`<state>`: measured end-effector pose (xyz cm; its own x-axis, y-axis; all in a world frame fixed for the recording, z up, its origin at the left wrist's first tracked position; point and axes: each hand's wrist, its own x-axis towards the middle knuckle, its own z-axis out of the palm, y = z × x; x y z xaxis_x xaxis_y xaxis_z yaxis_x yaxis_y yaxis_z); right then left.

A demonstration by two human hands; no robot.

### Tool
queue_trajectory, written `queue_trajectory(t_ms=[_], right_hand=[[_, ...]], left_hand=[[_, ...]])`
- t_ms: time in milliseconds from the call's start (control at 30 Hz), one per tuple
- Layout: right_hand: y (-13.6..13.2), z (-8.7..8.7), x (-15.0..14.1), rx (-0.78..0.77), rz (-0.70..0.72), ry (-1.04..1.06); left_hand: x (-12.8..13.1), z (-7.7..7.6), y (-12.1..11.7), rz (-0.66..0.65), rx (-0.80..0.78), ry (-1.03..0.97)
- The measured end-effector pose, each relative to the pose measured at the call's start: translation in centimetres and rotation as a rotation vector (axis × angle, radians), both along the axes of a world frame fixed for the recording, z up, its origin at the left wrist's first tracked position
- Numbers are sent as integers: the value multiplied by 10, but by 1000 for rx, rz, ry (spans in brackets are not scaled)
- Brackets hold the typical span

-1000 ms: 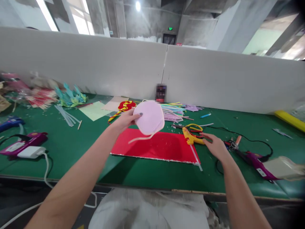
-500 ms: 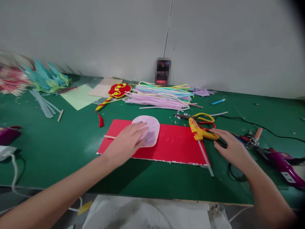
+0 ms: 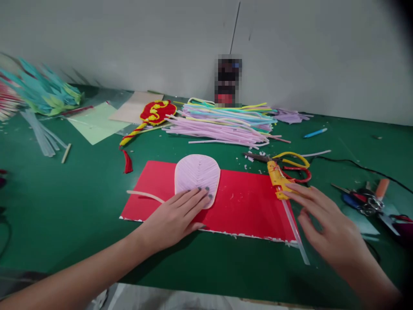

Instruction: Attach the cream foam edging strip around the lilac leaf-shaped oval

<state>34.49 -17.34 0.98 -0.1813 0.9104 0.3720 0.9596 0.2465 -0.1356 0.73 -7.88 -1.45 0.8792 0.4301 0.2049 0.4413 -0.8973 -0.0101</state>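
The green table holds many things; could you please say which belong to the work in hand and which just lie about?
In hand:
- lilac panel under the left hand
- red board beneath
- yellow glue gun by the right hand

Apparently lying about:
- red-and-yellow fan-shaped piece
- blue pen
- teal bundle
- pale green sheet

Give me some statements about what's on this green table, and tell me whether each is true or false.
1. The left hand lies partly on the lilac rounded panel. True.
2. That panel is on the red rectangular board. True.
3. The right hand is at the far-left turquoise leafy bunch. False: its fingertips are at the yellow plastic glue gun.
4. The red-and-yellow fan-shaped ornament has a blue tassel. False: its tassel is red.
5. The pile of thin pastel strips lies behind the board, farther from the person. True.
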Motion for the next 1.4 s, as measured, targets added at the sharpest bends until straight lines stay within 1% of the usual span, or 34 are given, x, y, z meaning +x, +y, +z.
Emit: queue_trajectory(t_ms=[67,133,333,400,500,567,700,733,833,967,1133,1400], right_hand=[[1,5,-10,-38,68,-17],[3,6,-16,-37,97,-24],[12,8,-13,-21,109,-5],[12,11,-7,-7,36,-4],[8,16,7,3,-136,-37],[4,16,19,-6,-205,-61],[-6,8,47,-11,-349,-147],[-7,5,54,-34,-356,-163],[-9,-5,66,-157,-268,-132],[-4,-16,62,-181,-203,-59],[3,-21,52,-206,-201,-32],[2,-23,51,-219,-220,1]], left_hand=[[-1,-1,1,-13,6,2],[-2,-2,1,-19,7,4],[0,0,3,-10,-21,-12],[1,2,4,1,-43,-25],[3,4,5,15,-72,-30],[3,5,5,12,-72,-21],[3,4,5,8,-59,-18],[3,3,5,8,-59,-27],[1,1,5,3,-66,-66],[0,0,5,0,-81,-85],[2,-1,6,12,-72,-84],[2,2,5,5,-79,-58]])
